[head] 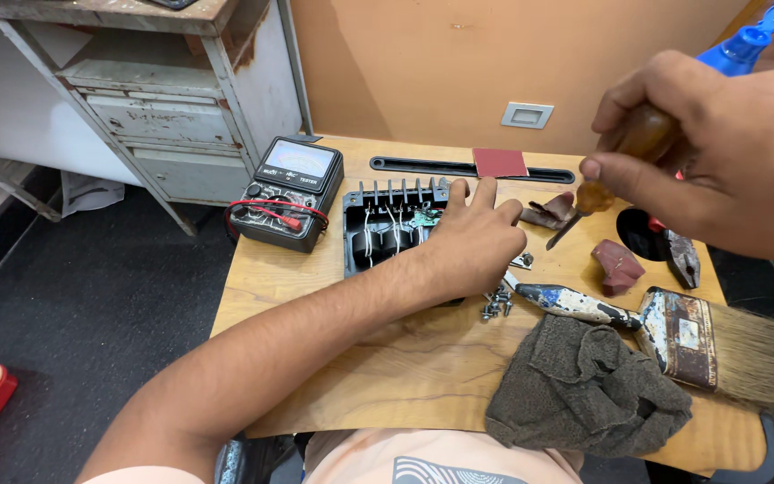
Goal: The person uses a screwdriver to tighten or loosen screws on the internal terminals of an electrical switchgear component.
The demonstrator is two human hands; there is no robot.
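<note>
My left hand [477,240] rests flat on the right part of a black finned electronic unit [385,224] lying open on the small wooden table [405,358]. Wires and round dark parts show inside it. My right hand [718,157] is raised above the table's right side and grips a screwdriver [597,193] by its amber wooden handle, tip slanting down-left. A small pile of loose screws [496,303] lies just below my left hand.
An analog multimeter [288,190] with red and black leads sits at the table's left. A wide paintbrush [674,324], a grey rag [584,387], folded sandpaper pieces [618,264], a red pad [499,162] and pliers [678,255] crowd the right. A metal desk [172,99] stands behind.
</note>
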